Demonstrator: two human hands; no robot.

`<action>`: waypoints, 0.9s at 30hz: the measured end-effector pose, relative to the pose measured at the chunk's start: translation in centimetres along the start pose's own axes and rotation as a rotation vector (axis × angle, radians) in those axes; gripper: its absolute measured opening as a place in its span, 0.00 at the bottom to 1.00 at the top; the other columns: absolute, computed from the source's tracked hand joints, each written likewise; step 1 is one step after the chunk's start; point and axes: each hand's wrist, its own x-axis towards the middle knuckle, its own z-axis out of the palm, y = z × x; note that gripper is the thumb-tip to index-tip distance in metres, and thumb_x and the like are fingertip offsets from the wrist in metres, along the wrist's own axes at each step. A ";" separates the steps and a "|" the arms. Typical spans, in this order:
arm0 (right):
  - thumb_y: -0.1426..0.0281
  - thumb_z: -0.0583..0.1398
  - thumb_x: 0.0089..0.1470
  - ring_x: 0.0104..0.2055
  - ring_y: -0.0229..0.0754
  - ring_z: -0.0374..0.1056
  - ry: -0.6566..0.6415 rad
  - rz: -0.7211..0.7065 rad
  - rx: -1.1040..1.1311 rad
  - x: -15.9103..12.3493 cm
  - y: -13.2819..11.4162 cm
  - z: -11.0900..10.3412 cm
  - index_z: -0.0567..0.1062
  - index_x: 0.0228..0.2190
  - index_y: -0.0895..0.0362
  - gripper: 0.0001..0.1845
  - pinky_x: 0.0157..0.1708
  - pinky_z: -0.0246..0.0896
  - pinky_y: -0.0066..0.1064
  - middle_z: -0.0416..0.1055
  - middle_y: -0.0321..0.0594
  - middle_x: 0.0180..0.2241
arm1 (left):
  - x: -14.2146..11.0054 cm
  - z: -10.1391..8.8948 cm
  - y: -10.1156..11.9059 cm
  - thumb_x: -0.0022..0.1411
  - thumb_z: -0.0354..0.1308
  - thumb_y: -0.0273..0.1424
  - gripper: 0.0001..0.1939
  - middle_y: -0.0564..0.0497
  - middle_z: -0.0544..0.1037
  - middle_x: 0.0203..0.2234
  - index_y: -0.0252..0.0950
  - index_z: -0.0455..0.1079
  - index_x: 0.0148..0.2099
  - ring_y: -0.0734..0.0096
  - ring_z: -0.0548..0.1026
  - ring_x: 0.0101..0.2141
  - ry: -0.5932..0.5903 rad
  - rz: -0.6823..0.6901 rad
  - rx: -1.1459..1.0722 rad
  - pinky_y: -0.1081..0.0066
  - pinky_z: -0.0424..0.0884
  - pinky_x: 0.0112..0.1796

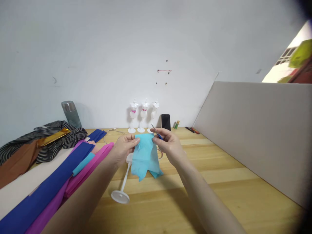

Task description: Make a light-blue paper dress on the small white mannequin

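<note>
My left hand [124, 148] pinches the top left edge of a light blue piece of crepe paper [145, 157] and also holds a small white mannequin stand [120, 195], whose pole and round base hang down toward the table. My right hand [169, 144] grips the paper's top right edge and holds small scissors [157, 133] with blue handles, blades pointing up and left. The paper hangs between both hands above the wooden table [219, 182].
Blue, pink and magenta crepe paper sheets [60, 175] lie at the left. Striped and brown cloth [36, 143] and a grey flask [71, 113] sit far left. Three small white mannequins [143, 115], a phone [165, 122] and markers [192, 130] stand by the wall. A grey partition [255, 130] bounds the right.
</note>
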 end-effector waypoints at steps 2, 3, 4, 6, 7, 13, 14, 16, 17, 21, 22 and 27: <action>0.67 0.65 0.39 0.20 0.31 0.53 0.002 0.018 -0.008 -0.1 -0.2 -0.1 0.77 0.38 0.58 0.20 0.18 0.46 0.26 0.66 0.32 0.22 | -0.1 0.0 0.0 0.40 0.73 0.39 0.20 0.55 0.72 0.17 0.32 0.67 0.24 0.79 0.68 0.20 -0.001 0.003 0.029 0.76 0.64 0.24; 0.67 0.65 0.39 0.19 0.30 0.52 0.002 0.024 -0.008 -0.1 -0.3 -0.1 0.77 0.39 0.59 0.21 0.18 0.45 0.25 0.65 0.32 0.22 | -0.1 0.0 0.0 0.41 0.72 0.40 0.20 0.55 0.71 0.17 0.32 0.67 0.24 0.78 0.68 0.19 -0.002 0.006 0.047 0.76 0.63 0.24; 0.67 0.65 0.39 0.19 0.29 0.51 0.001 0.029 -0.009 -0.2 -0.4 -0.1 0.77 0.39 0.59 0.21 0.18 0.44 0.25 0.64 0.31 0.21 | -0.1 0.0 0.0 0.41 0.72 0.40 0.20 0.55 0.71 0.16 0.33 0.66 0.24 0.78 0.68 0.19 0.002 0.009 0.067 0.75 0.63 0.23; 0.67 0.65 0.39 0.18 0.29 0.49 0.000 0.032 -0.009 -0.2 -0.4 0.0 0.77 0.39 0.59 0.21 0.18 0.43 0.25 0.63 0.30 0.21 | -0.1 0.0 0.0 0.43 0.71 0.43 0.21 0.55 0.71 0.18 0.33 0.66 0.26 0.76 0.68 0.20 0.041 0.025 0.119 0.75 0.63 0.24; 0.67 0.65 0.39 0.18 0.29 0.49 0.000 0.032 -0.007 -0.2 -0.4 0.0 0.77 0.38 0.59 0.20 0.18 0.43 0.25 0.63 0.30 0.20 | 0.0 -0.1 0.0 0.44 0.70 0.44 0.21 0.54 0.72 0.20 0.34 0.67 0.28 0.75 0.70 0.22 0.075 0.052 0.150 0.74 0.64 0.25; 0.67 0.65 0.39 0.19 0.29 0.49 -0.019 0.010 0.009 -0.3 -0.5 0.0 0.77 0.36 0.58 0.18 0.17 0.43 0.25 0.63 0.31 0.21 | 0.2 -1.2 -0.1 0.49 0.68 0.43 0.32 0.43 0.67 0.58 0.41 0.68 0.55 0.53 0.64 0.57 -0.006 0.307 0.284 0.65 0.66 0.49; 0.67 0.65 0.40 0.19 0.29 0.49 -0.022 -0.002 0.006 -0.4 -0.5 -0.1 0.77 0.36 0.58 0.18 0.16 0.42 0.25 0.63 0.31 0.21 | 0.3 -1.4 -0.2 0.50 0.68 0.43 0.32 0.43 0.66 0.59 0.41 0.68 0.56 0.52 0.63 0.58 -0.068 0.294 0.280 0.64 0.66 0.49; 0.67 0.65 0.40 0.19 0.29 0.49 -0.018 -0.022 -0.007 -0.4 -0.6 -0.1 0.78 0.36 0.58 0.17 0.16 0.40 0.25 0.64 0.32 0.21 | 0.4 -1.6 -0.5 0.48 0.69 0.42 0.32 0.43 0.70 0.55 0.40 0.69 0.55 0.54 0.68 0.54 -0.159 0.239 0.258 0.65 0.67 0.47; 0.67 0.66 0.41 0.19 0.29 0.49 -0.016 -0.027 -0.014 -0.5 -0.6 -0.1 0.78 0.36 0.57 0.16 0.16 0.40 0.25 0.64 0.32 0.21 | 0.4 -1.5 -0.6 0.47 0.70 0.41 0.31 0.43 0.72 0.52 0.39 0.70 0.53 0.56 0.71 0.50 -0.184 0.214 0.245 0.66 0.68 0.45; 0.67 0.66 0.41 0.17 0.28 0.46 -0.083 -0.010 0.025 -0.6 -0.4 0.1 0.77 0.33 0.58 0.14 0.16 0.37 0.25 0.61 0.30 0.19 | 0.5 -1.0 -1.0 0.45 0.72 0.36 0.24 0.45 0.74 0.49 0.37 0.73 0.44 0.61 0.74 0.44 -0.215 0.219 0.172 0.67 0.70 0.43; 0.67 0.66 0.41 0.16 0.27 0.45 -0.111 0.004 0.053 -0.6 -0.3 0.2 0.77 0.33 0.58 0.14 0.16 0.36 0.25 0.59 0.28 0.17 | 0.4 -0.8 -1.1 0.45 0.71 0.35 0.21 0.45 0.74 0.50 0.37 0.73 0.42 0.60 0.74 0.45 -0.214 0.238 0.162 0.67 0.69 0.44; 0.65 0.66 0.40 0.15 0.26 0.41 -0.127 0.061 0.149 -0.6 0.0 0.5 0.76 0.35 0.59 0.17 0.16 0.32 0.25 0.54 0.25 0.16 | 0.4 -0.9 -1.1 0.45 0.72 0.33 0.22 0.44 0.76 0.46 0.37 0.73 0.45 0.58 0.72 0.48 -0.163 0.355 0.203 0.65 0.69 0.47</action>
